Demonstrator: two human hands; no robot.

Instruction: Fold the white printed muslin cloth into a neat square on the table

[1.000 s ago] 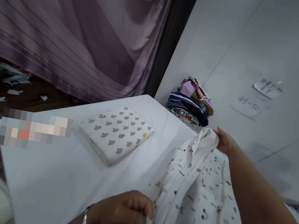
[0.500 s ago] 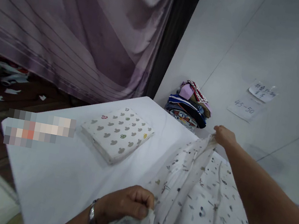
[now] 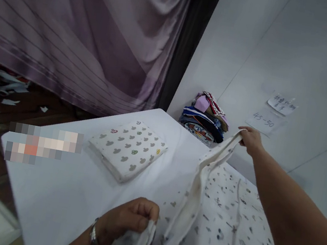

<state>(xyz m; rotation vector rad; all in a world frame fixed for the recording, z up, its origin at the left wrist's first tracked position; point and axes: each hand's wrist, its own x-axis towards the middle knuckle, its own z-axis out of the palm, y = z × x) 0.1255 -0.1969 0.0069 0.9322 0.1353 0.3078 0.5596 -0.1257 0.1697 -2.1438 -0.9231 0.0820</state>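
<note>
Cloth, partly raised
Our left hand and right hand each pinch it, seemingly by the hem.

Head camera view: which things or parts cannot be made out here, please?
In the head view:
White printed fabric sheet: near end cut off by the bottom edge.
Smooth white tabletop: whatever lies at its left end is masked by pixelation.
Upper white paper sign: handwriting too small and blurred.

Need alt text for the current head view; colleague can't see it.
A person's left hand and right hand hold up the edge of a white patterned cloth on a white table. A folded cloth with grey motifs lies to its left; a clothes pile stands near the wall.
</note>
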